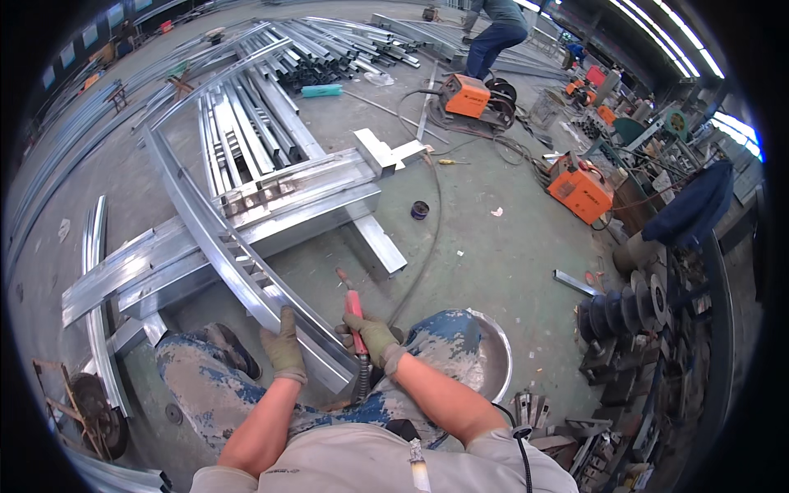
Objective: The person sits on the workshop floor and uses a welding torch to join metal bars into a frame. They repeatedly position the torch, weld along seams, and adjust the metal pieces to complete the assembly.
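A long, shiny metal channel frame runs from the upper left down to my lap, lying across stacked metal beams. Gloved, my left hand grips the side of its near end. My right hand, also gloved, is closed round the red handle of a welding torch. The torch's nozzle points up and away from me, just right of the frame's near end. Its dark ribbed cable drops past my lap. Some fingers of both hands are hidden.
Orange welding machines stand ahead and to the right, their cables trailing over the floor. Bundles of metal profiles lie at the back. Another person bends near them. A cluttered rack lines the right. A small spool sits mid-floor.
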A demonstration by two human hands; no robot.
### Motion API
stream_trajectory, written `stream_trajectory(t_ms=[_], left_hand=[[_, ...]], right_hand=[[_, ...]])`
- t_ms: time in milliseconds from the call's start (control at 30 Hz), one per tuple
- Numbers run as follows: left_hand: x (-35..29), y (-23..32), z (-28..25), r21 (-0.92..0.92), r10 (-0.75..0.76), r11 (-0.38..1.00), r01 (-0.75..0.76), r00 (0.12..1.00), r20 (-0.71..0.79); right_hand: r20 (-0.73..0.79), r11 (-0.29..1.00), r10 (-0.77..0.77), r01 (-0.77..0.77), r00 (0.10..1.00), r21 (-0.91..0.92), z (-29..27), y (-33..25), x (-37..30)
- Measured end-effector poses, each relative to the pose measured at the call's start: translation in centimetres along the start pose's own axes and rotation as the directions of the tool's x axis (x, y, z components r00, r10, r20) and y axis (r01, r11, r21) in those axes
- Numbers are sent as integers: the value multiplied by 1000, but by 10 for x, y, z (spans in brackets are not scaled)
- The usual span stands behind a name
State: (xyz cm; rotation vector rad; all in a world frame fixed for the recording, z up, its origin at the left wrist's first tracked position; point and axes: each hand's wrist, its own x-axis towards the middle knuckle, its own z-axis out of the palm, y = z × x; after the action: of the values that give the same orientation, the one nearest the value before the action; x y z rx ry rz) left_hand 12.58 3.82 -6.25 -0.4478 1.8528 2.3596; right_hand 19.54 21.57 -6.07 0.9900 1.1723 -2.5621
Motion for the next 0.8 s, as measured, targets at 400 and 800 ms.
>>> stream_trajectory(t_ms=[400,800], left_hand=[[-8,20,-2,199,79,977,-77,997,-5],[-13,30,5,220,44,975,-43,999,1]], right_hand=[[47,997,32,-28,998,-74,7,10,3],[52,995,44,-39,998,-96,2,15,9]])
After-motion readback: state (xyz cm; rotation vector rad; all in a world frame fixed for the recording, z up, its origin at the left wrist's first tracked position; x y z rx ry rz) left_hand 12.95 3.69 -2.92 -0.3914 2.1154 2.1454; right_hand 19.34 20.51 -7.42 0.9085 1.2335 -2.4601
